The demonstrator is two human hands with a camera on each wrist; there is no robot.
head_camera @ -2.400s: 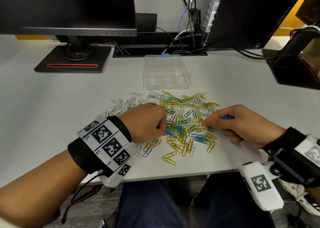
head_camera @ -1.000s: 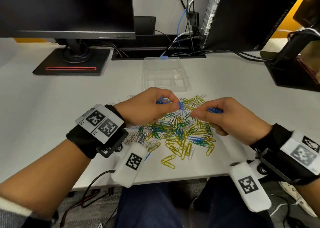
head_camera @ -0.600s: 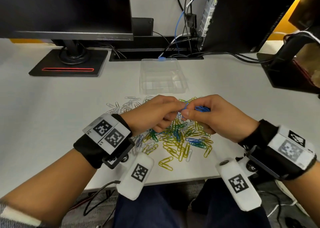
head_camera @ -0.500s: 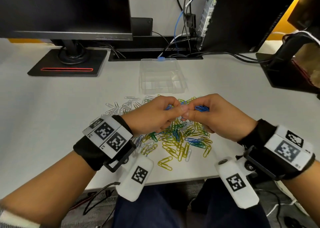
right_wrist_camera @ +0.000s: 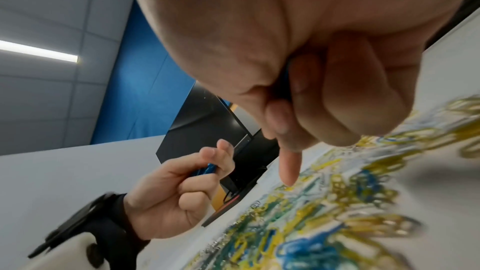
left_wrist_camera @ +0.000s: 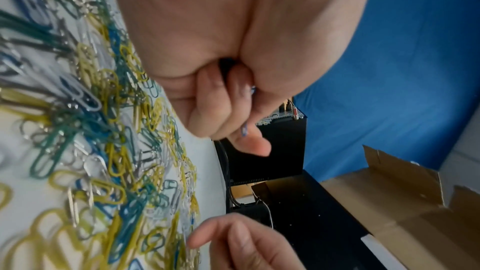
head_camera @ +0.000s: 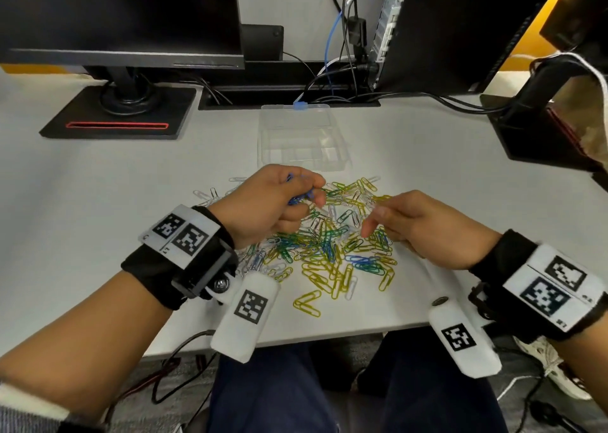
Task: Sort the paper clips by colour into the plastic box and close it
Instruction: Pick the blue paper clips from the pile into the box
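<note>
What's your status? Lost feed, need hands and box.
Left hand grips blue clips. Right hand, index out over pile, more blue in curled fingers. Plastic box open, no clips in. Nothing blocking.

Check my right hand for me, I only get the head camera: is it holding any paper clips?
Observer: It seems so. The right wrist camera shows the right hand with blue clips, only a sliver showing, tucked between the thumb and the curled fingers.
Operator: And what is the forefinger doing?
Observer: The forefinger sticks out straight, its tip down at the pile. I cannot tell whether it touches.
</note>
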